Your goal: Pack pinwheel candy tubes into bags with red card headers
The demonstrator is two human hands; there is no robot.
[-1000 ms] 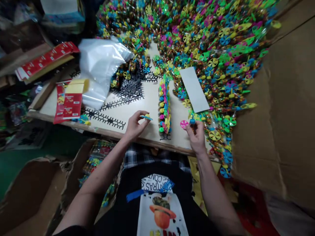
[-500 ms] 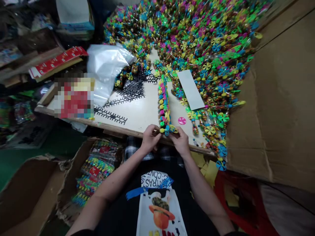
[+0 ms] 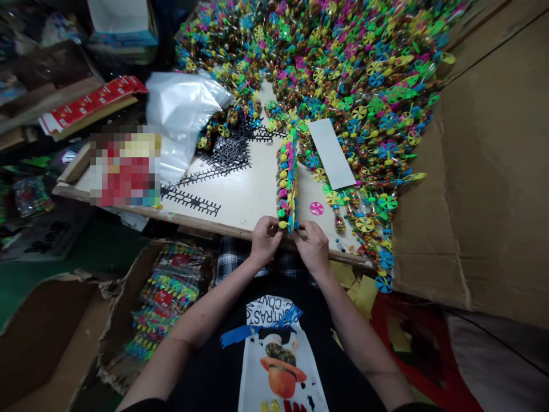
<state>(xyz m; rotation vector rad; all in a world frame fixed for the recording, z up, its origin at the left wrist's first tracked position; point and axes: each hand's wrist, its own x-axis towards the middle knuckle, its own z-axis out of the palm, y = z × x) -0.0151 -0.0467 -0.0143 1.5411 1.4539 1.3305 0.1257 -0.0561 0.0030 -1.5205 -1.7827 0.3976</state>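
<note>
A long row of colourful small toys [image 3: 286,177] with pinwheel tops stands on the pale board, running away from its front edge. At the near end of this row, my left hand [image 3: 265,237] pinches the left side with curled fingers. My right hand [image 3: 312,243] closes on the right side of the same end, its fingertips partly hidden. A pink pinwheel disc [image 3: 316,208] lies on the board right of the row. Black toothed plastic strips [image 3: 193,201] are spread and heaped to the left.
A big pile of candy-filled toys [image 3: 343,68] covers the back and right. A white card [image 3: 331,153] lies against it. Clear plastic bags [image 3: 182,109] rest at the left. A cardboard wall [image 3: 480,171] bounds the right, and a carton of packed toys [image 3: 120,320] stands below left.
The yellow and blue pinwheels at the row's near end, splayed outward before, now lie upright and closer in line with the row. My right hand has moved slightly inward.
</note>
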